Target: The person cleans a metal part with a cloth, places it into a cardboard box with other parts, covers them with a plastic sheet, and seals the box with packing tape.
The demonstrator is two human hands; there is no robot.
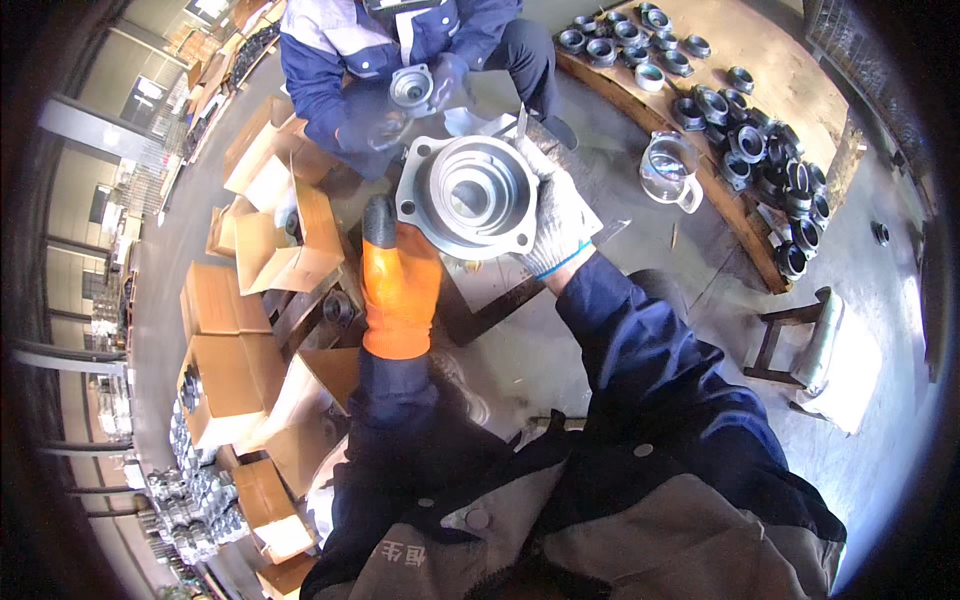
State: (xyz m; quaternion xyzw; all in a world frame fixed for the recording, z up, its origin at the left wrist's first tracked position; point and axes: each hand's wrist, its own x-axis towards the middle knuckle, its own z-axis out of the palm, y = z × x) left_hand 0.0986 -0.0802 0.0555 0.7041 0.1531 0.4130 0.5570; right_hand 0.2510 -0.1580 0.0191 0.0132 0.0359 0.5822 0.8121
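A round silver metal housing with a flange and bolt holes is raised in front of me, its stepped bore facing up at me. My right hand, in a white knit glove with a blue cuff edge, is closed on its right side. My left hand, in an orange glove with dark fingertips, supports it at the lower left. The left thumb points up beside the flange, and the other left fingers are hidden behind the housing. Beneath it is a low work surface, largely covered by my hands and the part.
Across from me a co-worker holds a smaller flanged metal part. Open cardboard boxes stand at left. A wooden platform at right carries many dark metal rings. Nearby are a clear pitcher and a small stool.
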